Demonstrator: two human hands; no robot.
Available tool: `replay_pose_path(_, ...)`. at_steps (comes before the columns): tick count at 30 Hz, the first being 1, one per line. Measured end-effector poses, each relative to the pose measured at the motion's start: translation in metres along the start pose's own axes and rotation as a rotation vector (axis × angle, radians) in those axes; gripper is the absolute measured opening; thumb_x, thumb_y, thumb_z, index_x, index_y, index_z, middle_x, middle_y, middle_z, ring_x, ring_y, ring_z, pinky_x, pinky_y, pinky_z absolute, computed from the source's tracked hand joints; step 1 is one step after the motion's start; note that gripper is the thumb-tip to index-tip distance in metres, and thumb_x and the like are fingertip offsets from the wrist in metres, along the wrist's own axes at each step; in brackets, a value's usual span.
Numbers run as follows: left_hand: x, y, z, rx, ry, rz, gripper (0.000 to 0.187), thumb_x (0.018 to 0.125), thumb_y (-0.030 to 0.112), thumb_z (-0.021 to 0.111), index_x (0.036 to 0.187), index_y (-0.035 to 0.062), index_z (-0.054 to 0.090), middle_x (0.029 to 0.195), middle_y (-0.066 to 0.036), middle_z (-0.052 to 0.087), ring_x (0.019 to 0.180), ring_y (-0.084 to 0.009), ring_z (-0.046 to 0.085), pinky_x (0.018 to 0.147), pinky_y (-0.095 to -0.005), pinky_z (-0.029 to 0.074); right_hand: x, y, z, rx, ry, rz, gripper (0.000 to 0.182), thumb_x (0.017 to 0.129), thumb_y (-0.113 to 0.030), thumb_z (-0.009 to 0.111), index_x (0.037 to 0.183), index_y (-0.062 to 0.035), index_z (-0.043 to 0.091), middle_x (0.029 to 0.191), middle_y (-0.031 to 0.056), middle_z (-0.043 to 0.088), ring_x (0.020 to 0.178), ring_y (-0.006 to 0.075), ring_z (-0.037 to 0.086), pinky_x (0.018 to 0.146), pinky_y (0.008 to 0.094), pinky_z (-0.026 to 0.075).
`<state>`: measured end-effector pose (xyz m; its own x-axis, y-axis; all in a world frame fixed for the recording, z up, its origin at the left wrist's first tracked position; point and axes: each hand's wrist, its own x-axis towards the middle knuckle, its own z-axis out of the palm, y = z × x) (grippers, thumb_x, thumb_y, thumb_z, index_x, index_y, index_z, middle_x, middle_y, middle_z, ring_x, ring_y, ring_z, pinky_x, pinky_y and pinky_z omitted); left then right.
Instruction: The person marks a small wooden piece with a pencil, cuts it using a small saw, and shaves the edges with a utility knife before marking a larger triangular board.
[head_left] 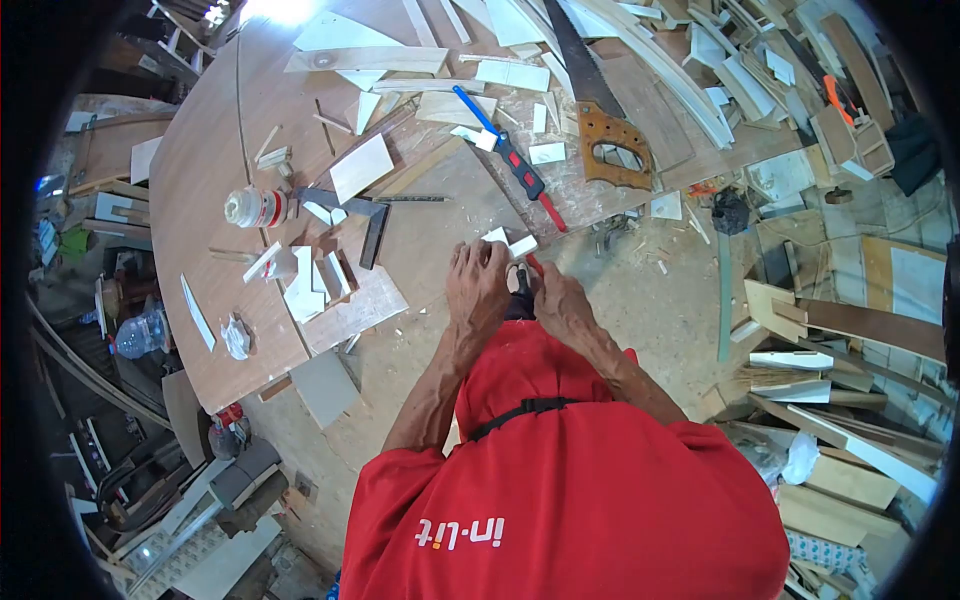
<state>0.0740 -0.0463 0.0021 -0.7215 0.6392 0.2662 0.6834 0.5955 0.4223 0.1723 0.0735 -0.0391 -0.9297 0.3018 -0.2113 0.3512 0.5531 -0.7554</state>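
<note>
My left hand (478, 283) is at the front edge of the wooden table, its fingers curled on a small white block (497, 236). Close by on the right, my right hand (562, 300) is closed around a thin red-handled tool (535, 264), whose tip is beside another white block (522, 246). The tool's working end is too small to make out. Beyond my hands lie a blue and black tool with a red end (520, 172) and a handsaw (612, 145) with a wooden handle. A metal square (375, 230) lies left of my left hand.
A white jar (256, 207), a white panel (362, 168) and several offcuts (318, 285) are on the table's left part. Wood strips (660, 60) cover its far side. Stacked boards (860, 330) stand at the right; a plastic bottle (140, 333) is at the left.
</note>
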Motion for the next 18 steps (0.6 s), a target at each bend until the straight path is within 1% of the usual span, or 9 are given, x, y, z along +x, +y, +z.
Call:
replay_pose_path(1, -0.001, -0.001, 0.001, -0.040, -0.011, 0.005, 0.014, 0.076, 0.000, 0.055, 0.090, 0.0031, 0.056, 0.087, -0.013, 0.056, 0.084, -0.0323, 0.057, 0.078, -0.0429, 0.046, -0.001, 0.001, 0.003, 0.001, -0.003, 0.012, 0.020, 0.092, -0.016, 0.047, 0.103, 0.0008, 0.046, 0.068, 0.0297, 0.059, 0.069, 0.0473, 0.061, 0.059, 0.0554, 0.047)
replay_pose_path(2, -0.001, -0.001, 0.001, -0.052, -0.019, 0.004, 0.022, 0.071, -0.001, 0.055, 0.093, 0.0030, 0.056, 0.085, -0.012, 0.052, 0.083, -0.0316, 0.053, 0.074, -0.0411, 0.045, 0.001, -0.004, 0.003, -0.012, -0.011, 0.005, 0.020, 0.092, -0.016, 0.047, 0.101, 0.0016, 0.046, 0.068, 0.0289, 0.059, 0.066, 0.0469, 0.061, 0.057, 0.0547, 0.047)
replay_pose_path(5, 0.001, -0.002, -0.001, -0.069, -0.035, -0.018, 0.019, 0.072, -0.002, 0.055, 0.090, 0.0030, 0.057, 0.088, -0.012, 0.056, 0.083, -0.0309, 0.057, 0.070, -0.0405, 0.047, 0.008, -0.015, -0.003, -0.059, -0.045, 0.026, 0.019, 0.091, -0.015, 0.048, 0.097, 0.0029, 0.046, 0.066, 0.0271, 0.059, 0.062, 0.0458, 0.061, 0.053, 0.0537, 0.047)
replay_pose_path(7, 0.001, -0.001, -0.004, -0.084, -0.065, -0.014, 0.020, 0.071, -0.002, 0.055, 0.090, 0.0029, 0.057, 0.088, -0.012, 0.055, 0.083, -0.0307, 0.057, 0.070, -0.0403, 0.047, 0.011, -0.012, -0.001, -0.092, -0.070, 0.051, 0.018, 0.091, -0.014, 0.049, 0.095, 0.0034, 0.045, 0.064, 0.0262, 0.059, 0.061, 0.0452, 0.061, 0.052, 0.0533, 0.047)
replay_pose_path(10, 0.007, -0.003, -0.008, -0.102, -0.082, 0.001, 0.020, 0.070, -0.002, 0.056, 0.090, 0.0024, 0.057, 0.087, -0.012, 0.055, 0.082, -0.0304, 0.057, 0.070, -0.0400, 0.047, 0.015, -0.004, 0.003, -0.015, -0.113, 0.077, 0.016, 0.091, -0.012, 0.050, 0.091, 0.0029, 0.045, 0.062, 0.0252, 0.059, 0.061, 0.0440, 0.061, 0.052, 0.0533, 0.047)
replay_pose_path(13, 0.006, -0.004, -0.008, -0.115, -0.082, -0.004, 0.021, 0.070, -0.002, 0.056, 0.091, 0.0019, 0.057, 0.087, -0.013, 0.054, 0.082, -0.0303, 0.057, 0.069, -0.0398, 0.048, 0.009, -0.023, -0.007, 0.027, -0.077, 0.087, 0.014, 0.090, -0.011, 0.050, 0.089, 0.0022, 0.044, 0.061, 0.0253, 0.058, 0.061, 0.0440, 0.061, 0.052, 0.0530, 0.046)
replay_pose_path(15, 0.008, -0.005, -0.007, -0.124, -0.077, -0.001, 0.021, 0.070, -0.002, 0.056, 0.091, 0.0017, 0.057, 0.087, -0.013, 0.054, 0.081, -0.0304, 0.056, 0.068, -0.0397, 0.048, 0.008, -0.022, -0.009, 0.015, -0.074, 0.042, 0.014, 0.091, -0.012, 0.048, 0.089, 0.0019, 0.044, 0.060, 0.0256, 0.058, 0.061, 0.0448, 0.061, 0.052, 0.0527, 0.046)
replay_pose_path(18, 0.011, -0.005, -0.010, -0.130, -0.077, 0.016, 0.023, 0.070, -0.001, 0.056, 0.093, 0.0012, 0.057, 0.086, -0.014, 0.053, 0.081, -0.0305, 0.056, 0.068, -0.0397, 0.048, 0.020, -0.008, 0.007, -0.014, -0.089, 0.038, 0.015, 0.091, -0.013, 0.046, 0.088, 0.0014, 0.044, 0.060, 0.0261, 0.058, 0.062, 0.0460, 0.060, 0.053, 0.0530, 0.045)
